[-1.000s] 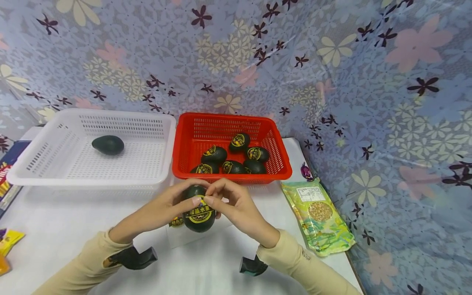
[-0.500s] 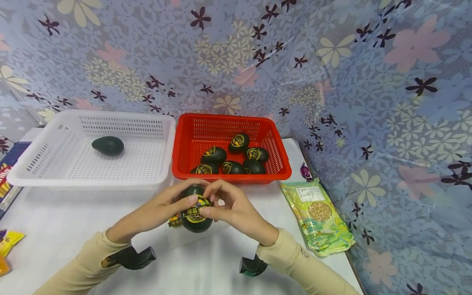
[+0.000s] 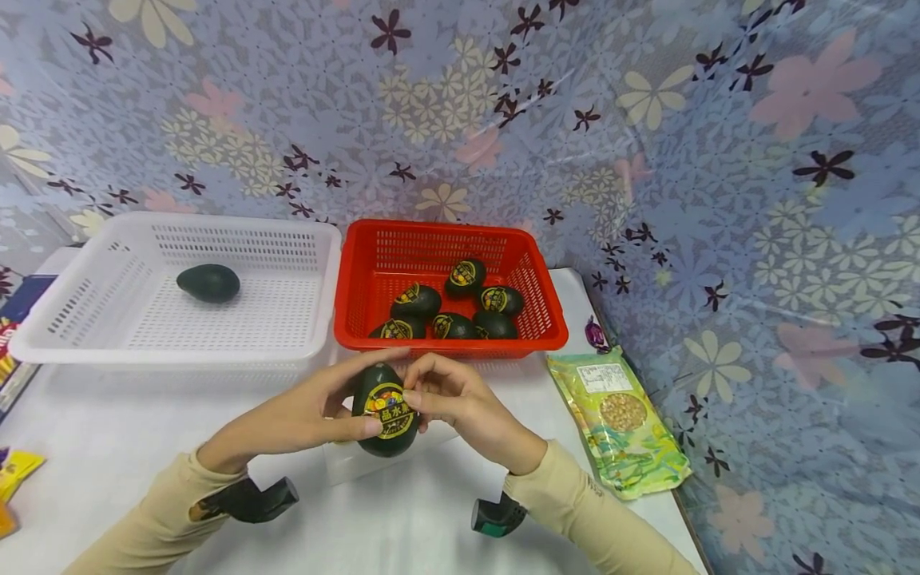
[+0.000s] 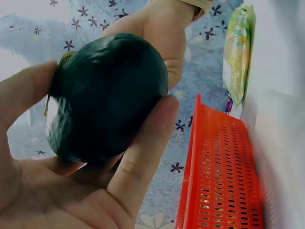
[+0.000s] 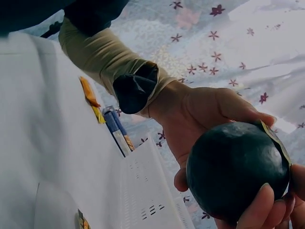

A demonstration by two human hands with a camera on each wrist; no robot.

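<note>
The avocado point(image 3: 385, 410) held above the table is dark green, with a black and gold sticker point(image 3: 389, 401) bearing yellow characters. The same black and gold labels mark the dark green avocados point(image 3: 451, 311) in the red basket point(image 3: 362, 281). One plain dark green avocado point(image 3: 208, 283) lies in the white basket point(image 3: 318, 263). The sleeves point(image 3: 575, 511) are beige. The table point(image 3: 402, 527) is white. The backdrop point(image 3: 647, 120) is lilac blue with cream, pink and dark purple flowers. The packet point(image 3: 622, 428) is green and yellow.

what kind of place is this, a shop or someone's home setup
Probably a makeshift sorting or labelling station rather than a shop: a white table hung round with a floral backdrop, and a white basket and red basket of dark stickered fruit side by side.
</note>
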